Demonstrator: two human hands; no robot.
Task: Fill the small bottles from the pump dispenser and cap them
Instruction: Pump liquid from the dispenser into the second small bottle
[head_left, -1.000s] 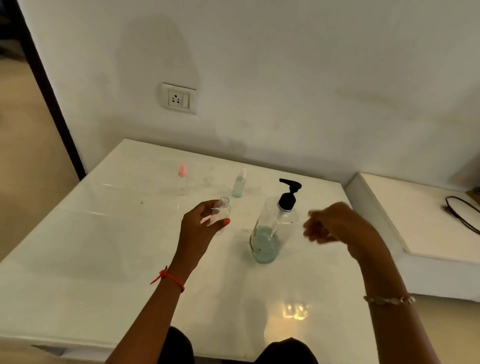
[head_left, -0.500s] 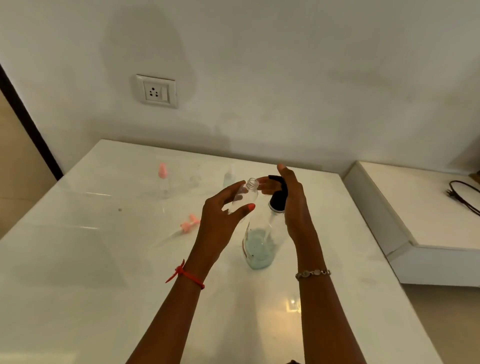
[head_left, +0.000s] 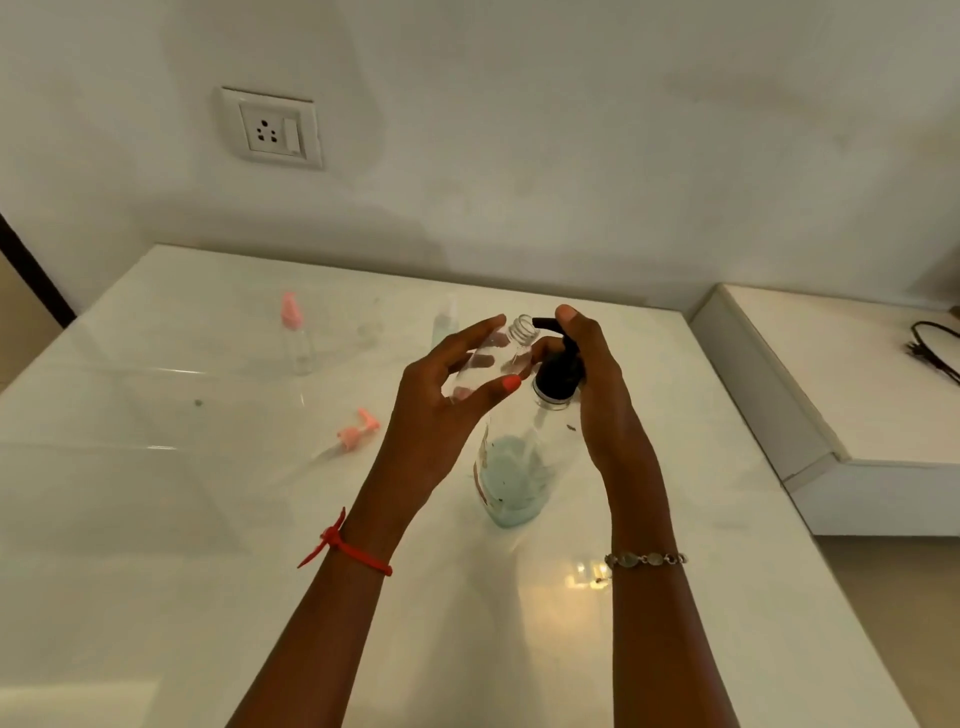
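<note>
Raised since the earlier frame, tilted bottle (head_left: 498, 358), gripped by left hand (head_left: 441, 410), sits just beside the spout of dispenser (head_left: 514, 467), its pump clasped by right hand (head_left: 602, 395); a misaligned mouth would spill liquid.

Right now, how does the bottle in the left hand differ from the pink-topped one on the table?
The held bottle has no cap, its threaded neck bare; the pink-topped bottle wears its top. The held bottle is tilted in the left hand; the pink-topped bottle stands upright on the table. Both are small and clear.
</note>
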